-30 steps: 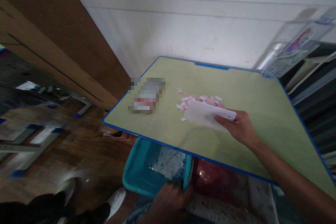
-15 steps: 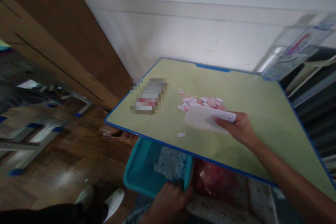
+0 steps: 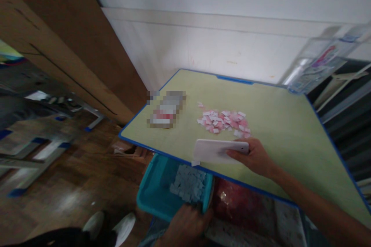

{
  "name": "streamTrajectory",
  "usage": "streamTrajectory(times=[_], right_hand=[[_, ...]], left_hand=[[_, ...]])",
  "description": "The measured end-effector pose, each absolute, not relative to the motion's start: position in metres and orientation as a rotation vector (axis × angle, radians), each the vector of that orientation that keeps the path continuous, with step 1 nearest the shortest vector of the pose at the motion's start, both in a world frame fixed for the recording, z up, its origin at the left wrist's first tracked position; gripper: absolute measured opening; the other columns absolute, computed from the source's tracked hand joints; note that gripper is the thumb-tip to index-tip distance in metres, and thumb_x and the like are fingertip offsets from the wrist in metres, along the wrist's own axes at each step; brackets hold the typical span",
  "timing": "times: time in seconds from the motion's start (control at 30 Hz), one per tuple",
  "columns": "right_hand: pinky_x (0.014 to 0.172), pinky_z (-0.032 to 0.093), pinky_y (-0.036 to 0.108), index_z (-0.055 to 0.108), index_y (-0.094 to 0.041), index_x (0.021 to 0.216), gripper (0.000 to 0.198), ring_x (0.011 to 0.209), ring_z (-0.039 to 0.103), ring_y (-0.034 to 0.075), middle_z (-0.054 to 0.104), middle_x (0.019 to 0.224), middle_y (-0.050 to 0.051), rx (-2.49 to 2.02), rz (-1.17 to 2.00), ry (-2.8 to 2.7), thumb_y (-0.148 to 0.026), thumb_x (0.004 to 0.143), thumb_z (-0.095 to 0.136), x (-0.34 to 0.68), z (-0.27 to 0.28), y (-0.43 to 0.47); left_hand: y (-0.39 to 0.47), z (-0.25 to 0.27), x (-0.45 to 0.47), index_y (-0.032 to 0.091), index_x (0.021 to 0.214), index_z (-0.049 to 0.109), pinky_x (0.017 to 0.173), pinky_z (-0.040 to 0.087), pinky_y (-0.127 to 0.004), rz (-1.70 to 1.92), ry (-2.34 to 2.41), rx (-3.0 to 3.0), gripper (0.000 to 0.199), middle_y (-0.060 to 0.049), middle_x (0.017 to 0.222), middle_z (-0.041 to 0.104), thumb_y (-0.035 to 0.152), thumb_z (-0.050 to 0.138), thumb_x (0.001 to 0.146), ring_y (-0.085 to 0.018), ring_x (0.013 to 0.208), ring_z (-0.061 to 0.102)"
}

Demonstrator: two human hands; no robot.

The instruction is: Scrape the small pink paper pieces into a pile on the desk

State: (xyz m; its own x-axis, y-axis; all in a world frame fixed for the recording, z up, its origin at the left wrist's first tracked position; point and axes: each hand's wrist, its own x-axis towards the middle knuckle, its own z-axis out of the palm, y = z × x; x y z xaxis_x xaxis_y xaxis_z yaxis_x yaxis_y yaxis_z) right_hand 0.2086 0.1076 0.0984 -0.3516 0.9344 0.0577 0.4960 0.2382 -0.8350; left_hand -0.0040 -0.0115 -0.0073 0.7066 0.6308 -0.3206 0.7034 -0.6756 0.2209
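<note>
My right hand [image 3: 255, 158] grips the end of a flat white scraper [image 3: 216, 151], which has a small hole near its held corner. The scraper stands on edge on the yellow-green tabletop [image 3: 275, 123], close to its front blue rim. By the scraper's lower left corner, a small white piece of paper [image 3: 196, 163] lies at the table edge. Beyond the scraper is a loose pile of small pink and white paper pieces [image 3: 223, 120]. Under the table edge, my left hand [image 3: 187, 222] is closed on the near rim of a teal basin [image 3: 150, 197], which holds many pale pieces [image 3: 188, 183].
A blurred-out flat item [image 3: 166, 110] lies on the table's left. At the back right corner stands a clear plastic bottle [image 3: 315, 67] against the white wall [image 3: 203, 46]. A brown wooden panel [image 3: 95, 46] rises at left. Below the table is a reddish surface [image 3: 237, 197].
My right hand has drawn the scraper toward the front edge, and the single white piece has moved with it. More of the pile is exposed. My left hand stays at the basin rim.
</note>
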Motion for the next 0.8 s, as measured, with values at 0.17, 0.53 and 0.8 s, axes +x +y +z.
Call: streamTrajectory(times=[0.17, 0.53, 0.8], right_hand=[[0.039, 0.027, 0.017, 0.064, -0.014, 0.063, 0.025, 0.042, 0.036, 0.005, 0.046, 0.045, -0.004, -1.217, 0.978, -2.028, -0.034, 0.072, 0.054, 0.206, 0.101, 0.104], [0.037, 0.033, 0.019, 0.067, -0.012, 0.075, 0.029, 0.041, 0.042, 0.008, 0.056, 0.051, -0.001, -1.385, 0.759, -1.649, -0.038, 0.069, 0.057, 0.239, 0.110, 0.124], [0.036, 0.037, 0.021, 0.068, -0.011, 0.081, 0.033, 0.043, 0.050, 0.011, 0.062, 0.056, 0.002, -1.435, 0.793, -1.603, -0.039, 0.068, 0.057, 0.247, 0.111, 0.131]], left_hand=[[-0.012, -0.013, -0.005, 0.019, 0.108, 0.045, 0.057, 0.042, -0.030, -0.321, 1.056, 2.594, 0.042, -0.007, 0.075, 0.057, 0.034, 0.056, 0.070, -0.022, 0.064, 0.054], [-0.014, -0.027, -0.006, 0.021, 0.099, 0.049, 0.053, 0.041, -0.027, -0.273, 1.046, 2.650, 0.033, -0.003, 0.066, 0.056, 0.034, 0.058, 0.071, -0.020, 0.058, 0.053], [-0.014, -0.033, -0.010, 0.022, 0.105, 0.046, 0.055, 0.043, -0.030, -0.330, 1.021, 2.668, 0.043, -0.005, 0.071, 0.058, 0.035, 0.062, 0.068, -0.022, 0.061, 0.054]])
